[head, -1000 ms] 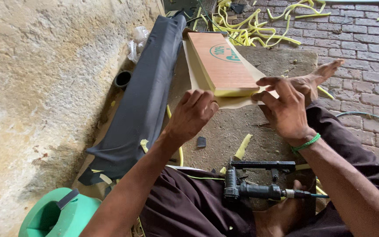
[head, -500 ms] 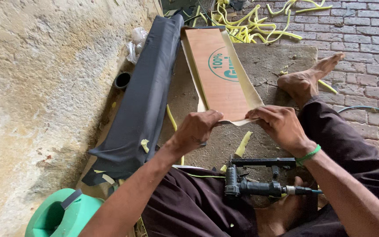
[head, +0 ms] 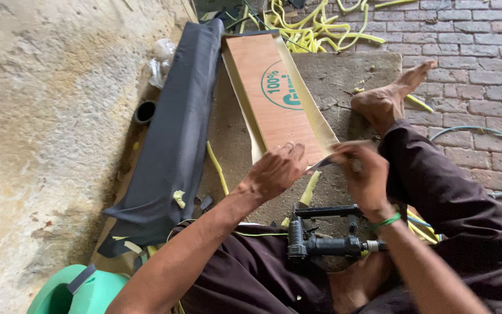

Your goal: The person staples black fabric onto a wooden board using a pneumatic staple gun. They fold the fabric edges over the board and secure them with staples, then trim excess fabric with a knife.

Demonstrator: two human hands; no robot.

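Left hand: the left hand (head: 274, 171) sits at centre frame, palm down and fingers spread flat on the near end of the long brown plywood board with a round green printed mark (head: 274, 96); it presses the board rather than gripping it.
Right hand: the right hand (head: 364, 174), right of centre with a green band at the wrist, is curled with fingertips pinched on the near corner of the pale yellow sheet lining the board's edges (head: 320, 125).
Board: it runs from top centre down to mid-frame, lying on the grey concrete slab (head: 344, 72).
Tool: a black pneumatic staple gun (head: 323, 241) lies in the lower centre, on the person's lap, just below both hands and touched by neither.
Left of board: a long black fabric-covered panel (head: 172, 134) lies alongside it.
Foot: 1 bare foot (head: 387, 99) rests on the slab, right of the board.
Top of frame: a heap of yellow strips (head: 315, 26).
Lower left corner: a green plastic container (head: 79, 291).
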